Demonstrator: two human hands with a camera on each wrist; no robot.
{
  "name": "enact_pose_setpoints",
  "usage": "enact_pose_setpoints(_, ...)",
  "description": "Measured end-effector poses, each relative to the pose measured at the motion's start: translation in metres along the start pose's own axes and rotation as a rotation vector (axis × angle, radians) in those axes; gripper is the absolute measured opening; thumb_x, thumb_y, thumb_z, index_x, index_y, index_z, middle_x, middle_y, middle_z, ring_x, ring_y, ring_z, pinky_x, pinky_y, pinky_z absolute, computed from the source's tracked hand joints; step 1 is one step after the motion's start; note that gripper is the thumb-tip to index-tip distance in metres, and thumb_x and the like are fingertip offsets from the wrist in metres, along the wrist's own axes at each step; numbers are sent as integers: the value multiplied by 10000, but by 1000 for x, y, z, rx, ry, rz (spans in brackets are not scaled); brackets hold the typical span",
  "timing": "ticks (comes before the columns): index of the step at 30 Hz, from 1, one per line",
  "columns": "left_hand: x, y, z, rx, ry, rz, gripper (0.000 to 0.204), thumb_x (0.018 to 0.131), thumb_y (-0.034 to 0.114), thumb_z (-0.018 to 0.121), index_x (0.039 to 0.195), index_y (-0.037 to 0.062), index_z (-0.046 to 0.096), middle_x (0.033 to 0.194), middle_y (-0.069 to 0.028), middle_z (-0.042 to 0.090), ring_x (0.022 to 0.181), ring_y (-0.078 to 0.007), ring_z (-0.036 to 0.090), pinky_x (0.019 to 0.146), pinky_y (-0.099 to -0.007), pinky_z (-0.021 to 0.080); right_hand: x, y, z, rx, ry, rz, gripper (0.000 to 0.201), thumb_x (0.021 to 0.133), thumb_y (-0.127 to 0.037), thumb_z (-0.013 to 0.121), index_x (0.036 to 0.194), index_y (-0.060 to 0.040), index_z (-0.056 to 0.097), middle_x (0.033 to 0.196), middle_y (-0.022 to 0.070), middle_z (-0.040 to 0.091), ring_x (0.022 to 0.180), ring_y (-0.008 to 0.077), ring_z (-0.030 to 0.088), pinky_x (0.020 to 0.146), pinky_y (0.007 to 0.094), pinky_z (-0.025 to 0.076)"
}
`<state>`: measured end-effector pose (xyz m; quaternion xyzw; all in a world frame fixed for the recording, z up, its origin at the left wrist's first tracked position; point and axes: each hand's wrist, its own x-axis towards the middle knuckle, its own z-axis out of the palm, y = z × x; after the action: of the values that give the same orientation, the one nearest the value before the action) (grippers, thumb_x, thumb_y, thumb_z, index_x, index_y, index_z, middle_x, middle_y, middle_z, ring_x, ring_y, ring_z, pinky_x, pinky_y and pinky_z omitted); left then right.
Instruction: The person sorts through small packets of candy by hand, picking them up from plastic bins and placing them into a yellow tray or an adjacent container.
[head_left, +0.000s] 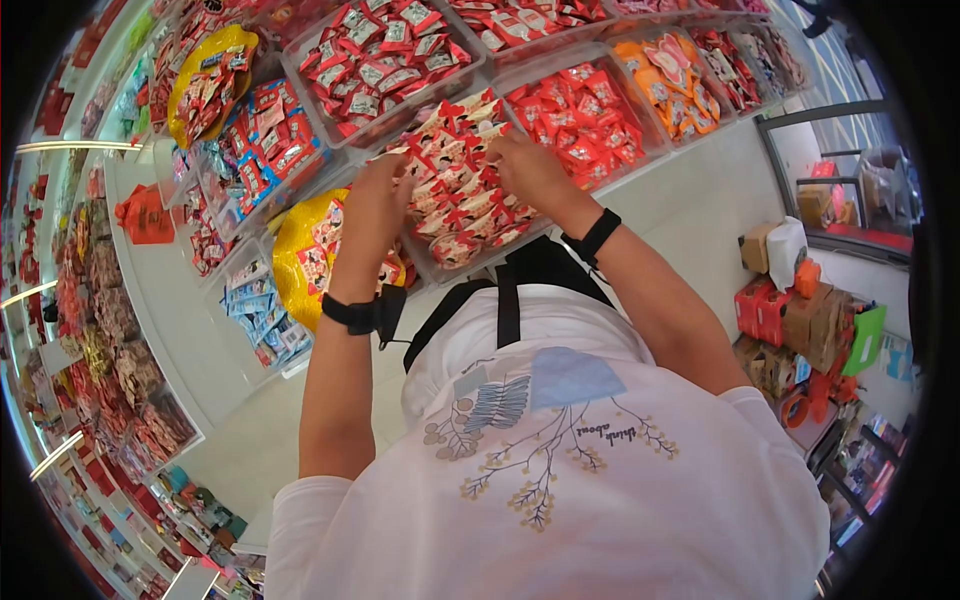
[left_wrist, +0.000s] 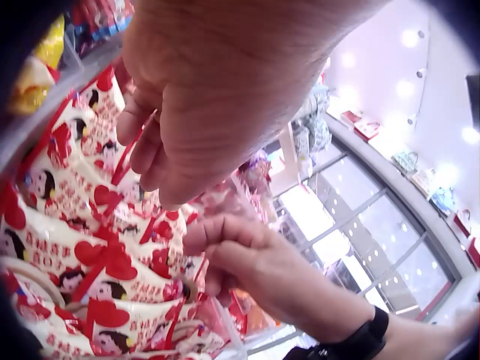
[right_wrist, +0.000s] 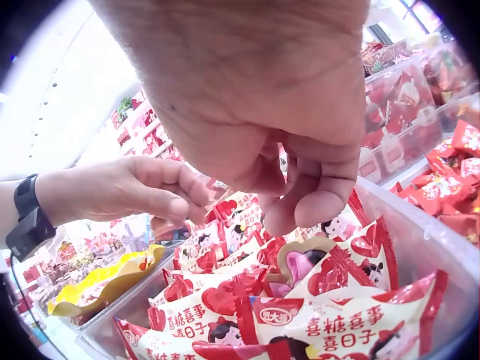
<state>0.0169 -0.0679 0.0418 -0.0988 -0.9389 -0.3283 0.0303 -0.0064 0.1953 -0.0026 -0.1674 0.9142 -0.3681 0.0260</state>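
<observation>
A clear plastic bin (right_wrist: pixel 420 225) holds cream-and-red wrapped candy packets (head_left: pixel 465 170), printed with hearts and cartoon figures and standing in rows. Over the bin's left side is my left hand (head_left: pixel 380 195), its fingers loosely bent and its fingertips right at the packets. My right hand (head_left: pixel 535 172) hangs over the opposite side with curled fingers, close above the packets. In the right wrist view a gap shows between its thumb and fingers, with nothing seen gripped there. The left wrist view has both hands facing each other above the rows.
More bins surround this one: red packets (head_left: pixel 580 125) to the right, red-and-white packets (head_left: pixel 385 55) behind, blue packets (head_left: pixel 265 320) to the left. A gold tray (head_left: pixel 300 262) sits beside my left forearm. Boxes (head_left: pixel 815 325) are stacked on the far right.
</observation>
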Motion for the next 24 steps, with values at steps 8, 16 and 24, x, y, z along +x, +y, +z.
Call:
enact_pose_setpoints(8,-71,-97,-89,62,257,-294,210,934,123,676,1105,1,669,1010,-167,737,885,-295,717,780,-368,558,2,-2,2,98,-43,-99,191,909,-36,518,1041,-54,654,1093,163,642,985,382,635,864,471,508)
enact_pose_setpoints(16,-104,-109,-80,239,166,-183,167,875,136,702,1027,68,706,995,-138,703,1027,-359,614,893,-469,489,-1,-14,11,89,-108,-43,178,911,-34,528,1041,-42,649,1039,160,653,972,356,650,847,445,514)
enact_pose_setpoints(24,-89,-127,-59,324,135,-113,338,838,204,753,1134,51,691,1069,-169,688,1052,-386,603,925,-469,484,-13,-9,7,104,-95,-10,195,898,-18,527,1036,-18,665,1033,168,667,963,350,662,848,425,527)
